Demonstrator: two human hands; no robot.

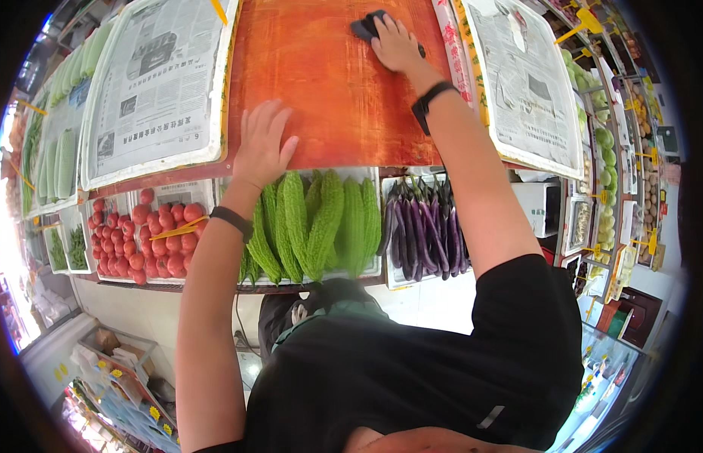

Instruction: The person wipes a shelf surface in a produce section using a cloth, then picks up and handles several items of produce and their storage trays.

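Right hand holding black cloth on orange-red tabletop, left hand spread, empty

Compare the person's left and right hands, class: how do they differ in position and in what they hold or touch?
The right hand is on a dark cloth, while the left hand holds nothing. The right hand is toward the far right of the orange-red surface; the left hand is by its near left corner. Both arms wear a dark wristband.
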